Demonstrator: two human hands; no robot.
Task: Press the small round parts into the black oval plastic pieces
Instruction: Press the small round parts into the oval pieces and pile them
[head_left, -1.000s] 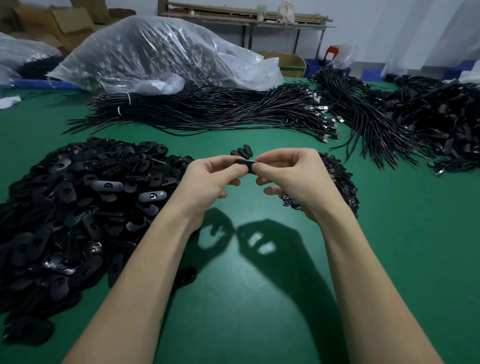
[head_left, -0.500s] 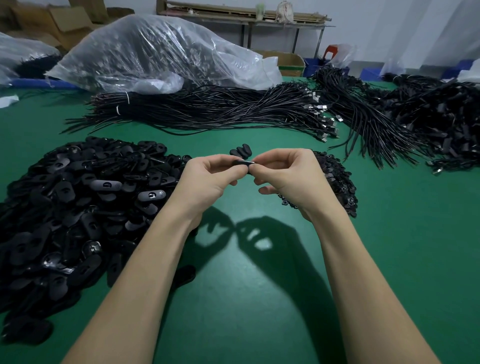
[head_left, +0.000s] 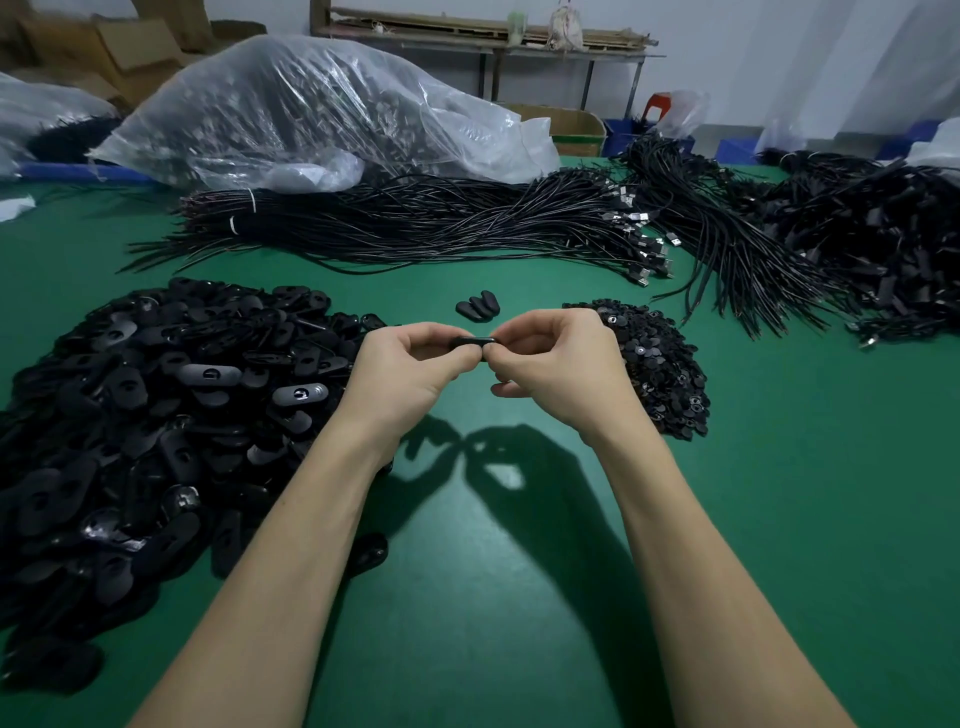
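- An oval piece (head_left: 474, 341) is pinched between the left hand (head_left: 402, 376) and the right hand (head_left: 556, 371), fingers curled, held above the table (head_left: 519, 597), probably so thumbs can bear down together.
- The round part is hidden by fingertips; whether it is seated cannot be told.
- Oval pile (head_left: 156, 415) is kept left, round parts (head_left: 657, 364) right, each near its hand.
- Three ovals (head_left: 478, 306), likely finished, are set just beyond.

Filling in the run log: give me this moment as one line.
step: pressing part in | left hand: pinches oval piece | right hand: pinches same piece | round part: hidden | finished pieces: behind hands
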